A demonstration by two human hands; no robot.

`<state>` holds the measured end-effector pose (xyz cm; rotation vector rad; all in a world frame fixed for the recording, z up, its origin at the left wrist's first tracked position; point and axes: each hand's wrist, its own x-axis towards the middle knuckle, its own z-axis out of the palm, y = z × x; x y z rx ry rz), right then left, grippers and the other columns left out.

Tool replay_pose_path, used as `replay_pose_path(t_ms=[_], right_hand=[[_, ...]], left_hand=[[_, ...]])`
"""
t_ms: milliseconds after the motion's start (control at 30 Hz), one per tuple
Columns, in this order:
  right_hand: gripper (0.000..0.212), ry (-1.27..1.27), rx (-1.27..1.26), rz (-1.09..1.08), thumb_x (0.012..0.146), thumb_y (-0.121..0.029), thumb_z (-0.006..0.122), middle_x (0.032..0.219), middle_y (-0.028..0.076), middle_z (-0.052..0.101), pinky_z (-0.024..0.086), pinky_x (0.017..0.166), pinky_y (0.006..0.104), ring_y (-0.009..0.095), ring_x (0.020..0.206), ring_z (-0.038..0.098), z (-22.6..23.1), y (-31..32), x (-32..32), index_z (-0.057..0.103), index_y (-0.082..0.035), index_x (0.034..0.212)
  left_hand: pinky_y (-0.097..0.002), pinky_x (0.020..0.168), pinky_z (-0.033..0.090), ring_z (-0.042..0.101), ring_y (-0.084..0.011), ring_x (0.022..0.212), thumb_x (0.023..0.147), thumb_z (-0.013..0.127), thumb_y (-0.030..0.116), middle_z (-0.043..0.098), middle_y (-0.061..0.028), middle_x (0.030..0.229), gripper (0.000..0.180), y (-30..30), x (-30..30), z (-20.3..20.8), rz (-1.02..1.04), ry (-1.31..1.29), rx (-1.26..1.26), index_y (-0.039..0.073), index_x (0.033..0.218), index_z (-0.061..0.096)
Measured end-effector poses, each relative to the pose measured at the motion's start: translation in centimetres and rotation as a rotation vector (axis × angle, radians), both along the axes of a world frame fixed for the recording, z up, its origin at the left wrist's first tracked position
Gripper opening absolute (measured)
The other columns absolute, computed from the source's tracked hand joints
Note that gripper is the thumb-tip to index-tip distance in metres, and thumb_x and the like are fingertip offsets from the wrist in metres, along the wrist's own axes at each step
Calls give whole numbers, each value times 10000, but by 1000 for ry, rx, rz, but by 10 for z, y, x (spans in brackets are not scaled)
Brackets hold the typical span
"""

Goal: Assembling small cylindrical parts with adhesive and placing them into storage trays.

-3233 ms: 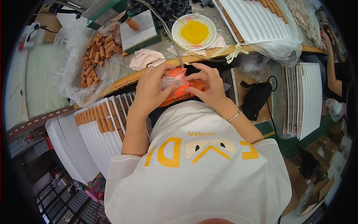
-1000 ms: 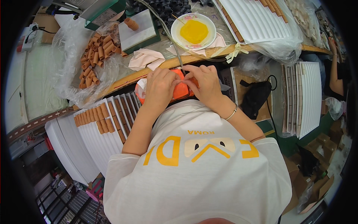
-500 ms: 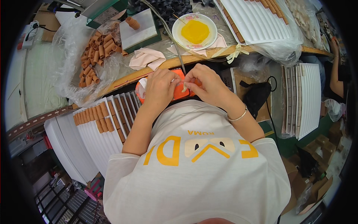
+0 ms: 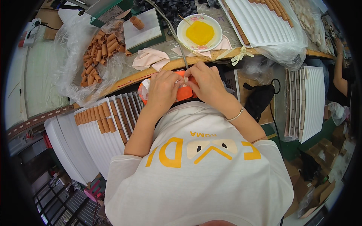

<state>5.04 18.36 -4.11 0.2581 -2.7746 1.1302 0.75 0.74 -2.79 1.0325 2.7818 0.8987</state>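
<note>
Both hands meet at the near edge of the tabletop [image 4: 151,73], just above the person's lap. Left hand [image 4: 163,91] is curled over an orange bundle [image 4: 181,92] in clear film, fingers closed on its top left side. Right hand [image 4: 205,84] pinches a small pale strip [image 4: 186,81] at the bundle's top, thumb and forefinger closed on it, fingertips touching those of the left hand. The bundle sits between the two hands, mostly hidden; only its orange middle and left end show. Can't tell what's inside it. A thin grey rod [image 4: 180,48] runs from the far tabletop down to the hands. On the tabletop: white bowl [image 4: 217,23] of yellow paste straight ahead, pink cloth [image 4: 150,59] near the left hand, clear bag of short brown tubes [image 4: 98,51] further left, white block [image 4: 143,27] on a green base carrying one or two more tubes. White ribbed trays [image 4: 90,145] stacked on edge at the person's left, a row of brown tubes lying along their tops. More ribbed trays [image 4: 313,100] at the right, and a flat one [image 4: 260,19] at far right on the tabletop. Black pouch [image 4: 260,100] beside the right forearm. Another person's arm [image 4: 341,81] shows at the right rim.
</note>
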Motion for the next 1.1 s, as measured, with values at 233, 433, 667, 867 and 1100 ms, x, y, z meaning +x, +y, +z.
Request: replay_pose_path(t_ms=[233,433,667,867,1100], right_hand=[[306,287,27,-103,709,-127,770,884,25,554,329,684,348,206,766,534,-5,-5,5,645,-129,989],[82,386,82,-71,745,-131,710,754,-6,511,296,667,345,151,685,513,-10,-6,8,632,-111,730],[75,322,20,-51,747,-153,727,778,-1,521,296,667,345,160,699,513,-14,-4,7,668,-114,773],[92,262,-4,29,757,-132,717,824,20,520,303,688,354,187,738,514,-15,-2,5,631,-102,772],[153,217,26,77,743,-88,731,902,38,532,320,708,336,201,816,512,-17,1,7,620,-96,847]], left_hand=[[-390,767,385,577,-260,861,780,696,89,625,-69,813,84,0,-1,1,14,-8,-11,50,828,640],[-377,749,382,566,-261,806,801,689,100,605,-73,780,76,-1,0,0,7,27,28,51,829,637],[-376,759,384,561,-264,802,815,682,121,596,-72,776,80,1,2,1,8,39,16,61,836,633],[-378,788,395,566,-268,830,805,693,118,606,-71,792,103,-2,2,0,-12,24,1,61,865,632],[-394,815,403,594,-295,866,745,731,81,635,-89,878,248,-5,0,10,-82,-60,33,49,937,577]])
